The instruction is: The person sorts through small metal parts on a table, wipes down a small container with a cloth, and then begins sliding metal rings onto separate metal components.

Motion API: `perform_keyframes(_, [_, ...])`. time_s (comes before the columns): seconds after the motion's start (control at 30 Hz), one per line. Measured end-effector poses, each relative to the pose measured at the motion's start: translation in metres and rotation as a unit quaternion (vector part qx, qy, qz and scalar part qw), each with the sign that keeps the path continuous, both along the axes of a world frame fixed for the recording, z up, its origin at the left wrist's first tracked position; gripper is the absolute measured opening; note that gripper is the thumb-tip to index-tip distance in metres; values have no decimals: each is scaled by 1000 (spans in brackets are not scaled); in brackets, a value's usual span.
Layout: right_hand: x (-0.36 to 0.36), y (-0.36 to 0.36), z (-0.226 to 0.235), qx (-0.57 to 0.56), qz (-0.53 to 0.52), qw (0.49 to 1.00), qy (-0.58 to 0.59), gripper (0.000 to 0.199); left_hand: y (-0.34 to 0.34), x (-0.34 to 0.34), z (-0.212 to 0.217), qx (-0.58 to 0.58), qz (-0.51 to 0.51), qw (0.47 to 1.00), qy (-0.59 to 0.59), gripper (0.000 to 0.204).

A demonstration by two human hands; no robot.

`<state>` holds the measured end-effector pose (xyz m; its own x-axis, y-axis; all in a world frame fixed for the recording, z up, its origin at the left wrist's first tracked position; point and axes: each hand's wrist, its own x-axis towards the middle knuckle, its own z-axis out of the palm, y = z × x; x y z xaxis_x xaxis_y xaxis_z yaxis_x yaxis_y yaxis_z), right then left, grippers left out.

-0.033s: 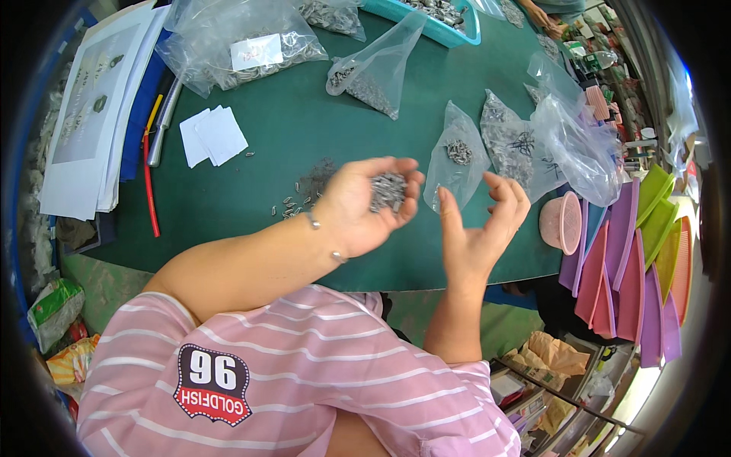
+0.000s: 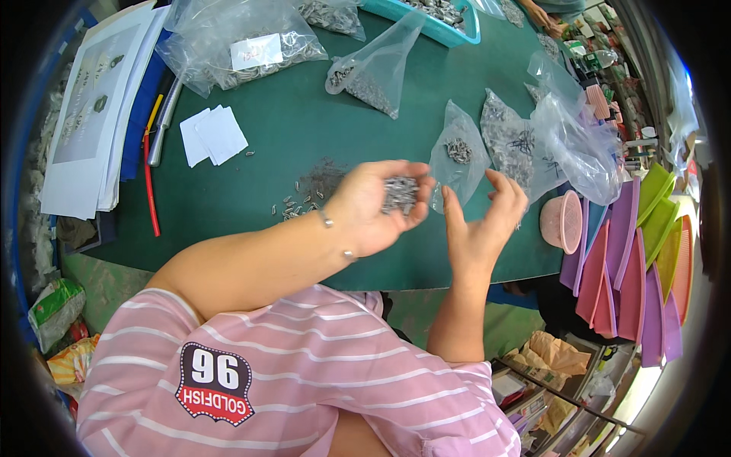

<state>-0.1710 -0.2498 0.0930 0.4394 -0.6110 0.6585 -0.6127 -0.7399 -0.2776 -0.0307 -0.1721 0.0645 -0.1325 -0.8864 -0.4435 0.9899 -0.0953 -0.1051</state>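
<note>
A heap of small grey metal parts [image 2: 400, 195] rests in my cupped left hand [image 2: 365, 209], palm up with the fingers curled round them. Beside it, above the table's near side, my right hand [image 2: 480, 228] is raised with thumb and fingers apart and holds nothing. Just beyond the right hand lies a clear plastic bag [image 2: 451, 181] with a small clump of metal parts [image 2: 458, 150] in it. Left of my left wrist, loose metal parts [image 2: 293, 209] and a dark scatter of fine bits [image 2: 324, 177] lie on the green table [image 2: 304, 126].
Filled clear bags [image 2: 506, 137] lie to the right, near a pink basket [image 2: 560, 221] and colourful plastic bins [image 2: 624, 266]. At the back are a large bag of parts [image 2: 259, 57] and a turquoise tray [image 2: 442, 30]. White paper slips [image 2: 215, 135] and a red-yellow stick [image 2: 148, 167] lie left.
My left hand has moved slightly to the right with the metal parts, closer to my right hand. The right hand has hardly shifted.
</note>
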Motion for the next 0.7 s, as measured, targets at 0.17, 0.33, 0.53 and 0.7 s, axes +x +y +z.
perform_keyframes(0.17, [-16, -31, -18, 162, -14, 986, -30, 10, -84, -36, 5, 21, -5, 991, -131, 16])
perform_keyframes(0.33, [-11, -44, -15, 179, 23, 975, -131, 9, -142, -15, 23, 29, -86, 915, -393, 18])
perform_keyframes(0.53, [-29, 28, -37, 187, 213, 957, -55, 18, -66, 44, 45, -128, -102, 793, -587, 27])
perform_keyframes(0.7, [-11, 71, -63, 276, 307, 908, 64, 48, 23, 105, -3, -47, -77, 369, -925, 17])
